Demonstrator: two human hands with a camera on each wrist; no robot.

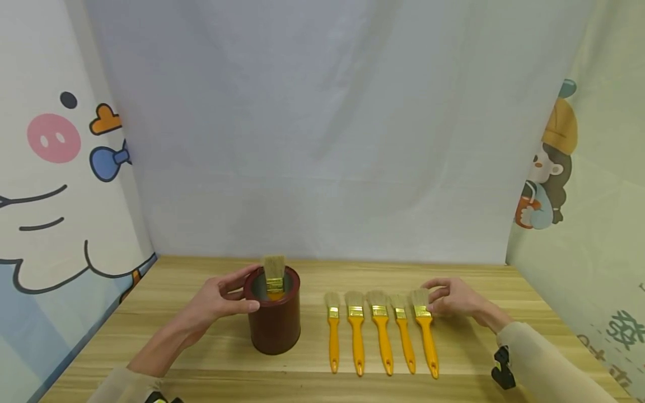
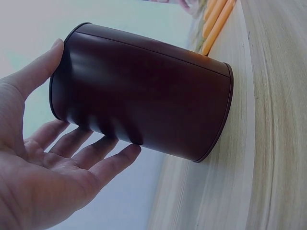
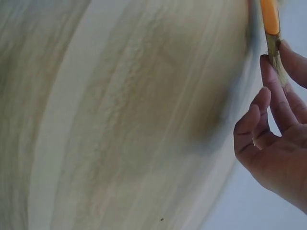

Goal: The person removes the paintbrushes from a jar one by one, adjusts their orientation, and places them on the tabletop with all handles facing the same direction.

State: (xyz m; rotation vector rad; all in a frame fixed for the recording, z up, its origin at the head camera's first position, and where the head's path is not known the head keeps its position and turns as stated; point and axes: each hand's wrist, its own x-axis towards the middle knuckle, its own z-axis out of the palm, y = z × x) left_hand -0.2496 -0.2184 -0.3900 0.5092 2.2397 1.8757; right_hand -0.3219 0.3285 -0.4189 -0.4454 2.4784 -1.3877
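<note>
A dark red cylindrical container [image 1: 274, 330] stands upright on the table. One paintbrush [image 1: 274, 271] is inside it, bristles up above the rim. My left hand [image 1: 219, 302] holds the container near its top, thumb at the rim and fingertips against the side, as the left wrist view shows. Right of it, several orange-handled paintbrushes [image 1: 356, 336] lie in a row, bristles away from me. At the row's right end, my right hand [image 1: 453, 299] pinches the last paintbrush [image 1: 428, 341] by its bristle end. In the right wrist view its bristles [image 3: 277, 64] sit between thumb and fingers.
The light wood-grain table [image 1: 211, 364] ends at a pale grey cloth backdrop [image 1: 322, 168]. Cartoon-printed cloths hang on the left [image 1: 45, 224] and on the right [image 1: 594, 252].
</note>
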